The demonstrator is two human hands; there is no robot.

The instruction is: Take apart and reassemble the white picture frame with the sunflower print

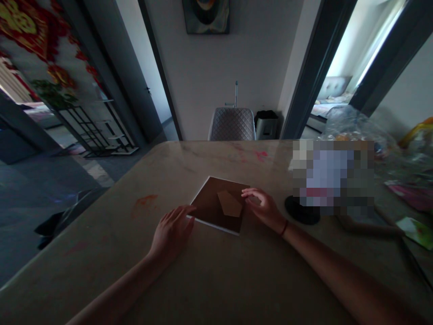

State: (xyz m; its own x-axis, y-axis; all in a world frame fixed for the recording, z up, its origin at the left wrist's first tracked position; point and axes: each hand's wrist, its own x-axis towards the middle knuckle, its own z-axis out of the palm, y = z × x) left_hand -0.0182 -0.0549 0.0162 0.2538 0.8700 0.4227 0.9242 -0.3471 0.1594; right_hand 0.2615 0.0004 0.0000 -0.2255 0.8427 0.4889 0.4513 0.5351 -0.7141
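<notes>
A dark brown square board (211, 198) with a pale edge lies on the marble-like tabletop (189, 162). A tan pentagonal piece (230, 204) lies flat on the board, right of its middle. My left hand (172, 232) rests on the table with its fingertips at the board's lower left edge, holding nothing. My right hand (265, 207) lies with its fingers apart and slightly curled over the board's right corner, close to the pentagon but apart from it. A dark band circles my right wrist (284, 228).
A pixelated object (333, 176) stands on a round black base (301, 210) at the right. Beyond it lie a clear plastic bag (352, 126), pink paper (411, 194) and a green-and-white card (416, 232). A quilted chair (232, 124) stands beyond the table's far edge.
</notes>
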